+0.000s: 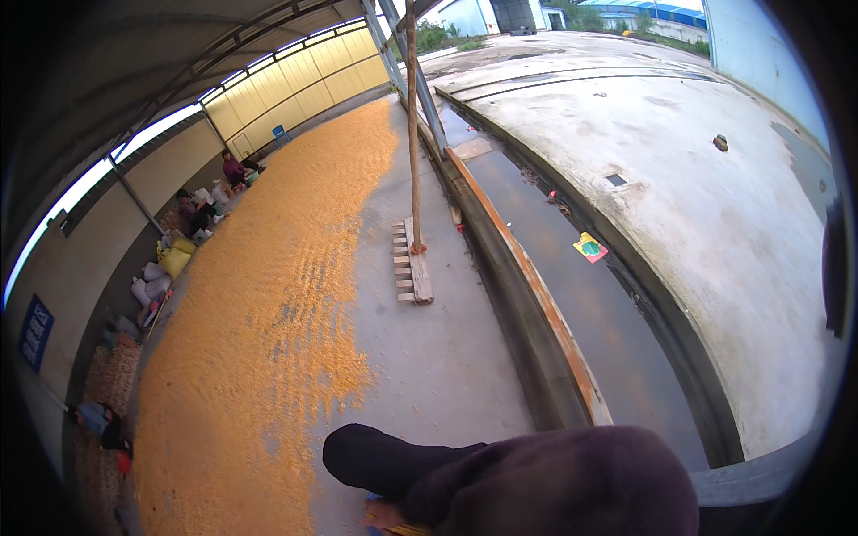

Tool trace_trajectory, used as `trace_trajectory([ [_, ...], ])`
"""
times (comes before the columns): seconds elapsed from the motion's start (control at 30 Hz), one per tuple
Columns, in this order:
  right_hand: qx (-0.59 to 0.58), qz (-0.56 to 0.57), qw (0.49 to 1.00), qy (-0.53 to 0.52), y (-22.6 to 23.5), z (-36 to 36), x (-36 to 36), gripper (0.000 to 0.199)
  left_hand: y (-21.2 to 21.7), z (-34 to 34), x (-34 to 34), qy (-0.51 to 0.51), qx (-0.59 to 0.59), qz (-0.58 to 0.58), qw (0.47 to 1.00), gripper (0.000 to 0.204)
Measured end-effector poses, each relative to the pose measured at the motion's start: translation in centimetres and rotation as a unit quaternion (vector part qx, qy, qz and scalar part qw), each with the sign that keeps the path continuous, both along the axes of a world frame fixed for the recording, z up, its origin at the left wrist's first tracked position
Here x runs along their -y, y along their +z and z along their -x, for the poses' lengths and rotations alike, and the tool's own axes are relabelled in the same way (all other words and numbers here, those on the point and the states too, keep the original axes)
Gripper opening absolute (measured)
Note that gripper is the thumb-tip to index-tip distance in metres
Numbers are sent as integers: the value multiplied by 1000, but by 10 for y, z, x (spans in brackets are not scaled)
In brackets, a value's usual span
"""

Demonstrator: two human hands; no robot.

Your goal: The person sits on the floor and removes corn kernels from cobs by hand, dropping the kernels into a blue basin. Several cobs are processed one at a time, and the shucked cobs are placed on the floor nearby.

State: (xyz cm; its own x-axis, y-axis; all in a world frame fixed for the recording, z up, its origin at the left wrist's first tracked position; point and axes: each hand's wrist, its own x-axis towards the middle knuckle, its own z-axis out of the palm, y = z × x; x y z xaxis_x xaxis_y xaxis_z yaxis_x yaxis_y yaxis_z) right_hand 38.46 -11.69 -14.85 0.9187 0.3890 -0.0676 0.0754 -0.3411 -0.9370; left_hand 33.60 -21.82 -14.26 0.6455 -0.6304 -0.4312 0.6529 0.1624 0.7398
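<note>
**Under the shed roof, a carpet of golden grain**

Here we are on the grey concrete floor (447, 357) of an open-sided shed, and a wide spread of orange-yellow grain (277, 295) runs the length of it, its long axis heading away toward the yellow panelled end wall (304, 80). Take the thin wooden pole (413, 134) as our marker: it stands upright, and the grain lies to its left. At the foot of the pole rests a wooden slatted rake head (412, 263), lying flat, its long side pointing along the floor toward the near end. To the pole's right, a long rust-orange kerb (527, 286), a dark wet channel (572, 295), then pale open concrete yard (679, 179).

Far left of the pole, along the side wall, filled sacks in white and yellow (165, 268) sit in a row, with seated people (234, 167) among them; what the sacks hold cannot be seen.

Close in, below the pole, a dark maroon sleeve (536, 482) fills the lower edge. Just a sliver of one hand (386, 515) shows on something yellowish at the grain's edge; which hand, and whether clenched or spread, cannot be told.
</note>
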Motion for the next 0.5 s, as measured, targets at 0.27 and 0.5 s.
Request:
trace_trajectory([
  [0.27,-8,-4,1000,1,0,1,-6,60,-8,-8,-27,44,-4,-14,999,38],
  [0.5,-16,-4,1000,9,-8,-6,-9,59,-19,-19,-53,89,-14,-26,996,38],
])
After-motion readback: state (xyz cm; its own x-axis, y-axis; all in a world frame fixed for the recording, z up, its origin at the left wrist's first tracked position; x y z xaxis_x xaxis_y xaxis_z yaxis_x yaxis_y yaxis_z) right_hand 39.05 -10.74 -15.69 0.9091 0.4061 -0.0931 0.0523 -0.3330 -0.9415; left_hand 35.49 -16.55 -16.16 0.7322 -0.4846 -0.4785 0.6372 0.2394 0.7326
